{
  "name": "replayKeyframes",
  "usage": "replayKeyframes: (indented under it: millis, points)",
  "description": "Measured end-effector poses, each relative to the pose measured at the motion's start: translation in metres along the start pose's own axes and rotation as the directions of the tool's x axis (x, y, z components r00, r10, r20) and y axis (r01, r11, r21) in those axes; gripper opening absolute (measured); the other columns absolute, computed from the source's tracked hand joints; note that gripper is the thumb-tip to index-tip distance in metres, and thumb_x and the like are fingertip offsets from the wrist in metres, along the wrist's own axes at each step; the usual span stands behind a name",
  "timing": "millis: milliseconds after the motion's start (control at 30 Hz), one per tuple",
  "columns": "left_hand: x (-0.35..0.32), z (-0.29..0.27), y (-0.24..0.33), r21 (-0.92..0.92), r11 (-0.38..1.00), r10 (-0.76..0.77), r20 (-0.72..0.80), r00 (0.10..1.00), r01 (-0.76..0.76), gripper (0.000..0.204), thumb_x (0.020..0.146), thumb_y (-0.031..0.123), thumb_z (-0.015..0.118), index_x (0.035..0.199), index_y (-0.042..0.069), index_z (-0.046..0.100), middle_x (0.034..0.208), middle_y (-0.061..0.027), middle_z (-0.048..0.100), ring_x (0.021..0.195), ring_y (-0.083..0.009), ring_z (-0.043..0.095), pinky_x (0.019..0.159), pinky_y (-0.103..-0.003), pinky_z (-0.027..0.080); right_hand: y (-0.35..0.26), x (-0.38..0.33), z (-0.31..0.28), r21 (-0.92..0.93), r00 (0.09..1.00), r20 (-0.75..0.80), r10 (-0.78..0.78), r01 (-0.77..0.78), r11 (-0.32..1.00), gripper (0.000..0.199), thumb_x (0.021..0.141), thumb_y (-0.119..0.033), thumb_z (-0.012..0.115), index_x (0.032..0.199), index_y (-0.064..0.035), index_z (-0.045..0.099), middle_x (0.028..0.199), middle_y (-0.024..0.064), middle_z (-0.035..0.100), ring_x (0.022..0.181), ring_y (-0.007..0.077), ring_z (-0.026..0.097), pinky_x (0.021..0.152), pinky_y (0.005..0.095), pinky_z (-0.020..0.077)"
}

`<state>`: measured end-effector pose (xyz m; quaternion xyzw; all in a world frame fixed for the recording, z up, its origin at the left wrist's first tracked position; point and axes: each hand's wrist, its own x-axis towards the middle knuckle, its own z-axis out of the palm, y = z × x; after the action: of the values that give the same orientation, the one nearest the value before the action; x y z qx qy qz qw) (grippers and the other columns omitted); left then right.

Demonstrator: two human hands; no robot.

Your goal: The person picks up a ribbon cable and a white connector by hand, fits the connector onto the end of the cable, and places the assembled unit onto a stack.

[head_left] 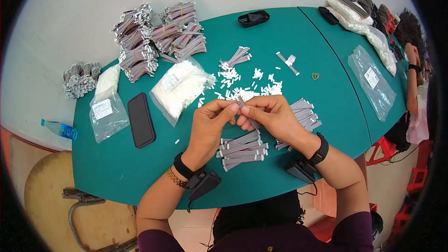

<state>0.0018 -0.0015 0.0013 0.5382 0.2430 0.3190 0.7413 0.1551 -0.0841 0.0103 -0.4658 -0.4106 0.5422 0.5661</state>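
My left hand and my right hand meet over the table's middle, both pinching a short grey ribbon cable. Its upper end shows between my thumbs; my fingers hide part of it. Just beyond them lies a loose heap of small white plastic pieces. A stack of grey ribbon cables with white ends sits below my hands. Beside my right hand is another pile of such cables. Farther off, a few more cables lie crossed next to the white pieces.
Rubber-banded cable bundles are heaped at the far left. A bag of white pieces, a phone, and a bottle are on the left. A black case lies far back. Another person's arm shows at right, beyond a plastic bag.
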Motion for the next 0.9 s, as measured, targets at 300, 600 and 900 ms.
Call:
replayKeyframes:
  millis: [300,600,900]
  points:
    - [-0.0012,0.0020,0.0021,-0.092,0.995,-0.045,0.011,0.999,0.046,0.011,0.087,0.010,0.058,0.091,0.001,0.062,0.083,-0.0029,0.061,0.073,-0.0079,0.053,0.067,-0.022,0.042,0.0023,0.0006,0.0017,0.027,0.999,-0.020,-0.031,0.031,0.999,0.017,0.090,-0.013,0.054,0.091,0.0013,0.063,0.076,0.0045,0.065,0.066,0.0073,0.059,0.060,0.0204,0.0496]
    - [0.0006,0.0001,-0.0012,0.046,0.998,0.034,-0.027,0.999,-0.033,0.010,0.086,0.007,0.060,0.092,-0.001,0.062,0.084,-0.0039,0.062,0.073,-0.0083,0.052,0.067,-0.022,0.042,0.0026,0.0006,0.0007,-0.011,1.000,0.005,-0.007,0.007,1.000,0.018,0.090,-0.015,0.055,0.091,0.0009,0.064,0.076,0.0045,0.065,0.066,0.0071,0.059,0.059,0.0203,0.0492]
    - [-0.0014,0.0013,-0.0025,0.047,0.996,0.076,-0.045,0.996,-0.074,0.009,0.084,0.006,0.061,0.090,-0.001,0.063,0.085,-0.0056,0.063,0.072,-0.0090,0.053,0.067,-0.022,0.042,0.0016,-0.0004,0.0034,-0.031,1.000,0.012,-0.006,0.007,0.999,0.017,0.090,-0.013,0.055,0.089,0.0010,0.064,0.075,0.0041,0.065,0.064,0.0068,0.059,0.058,0.0201,0.0486]
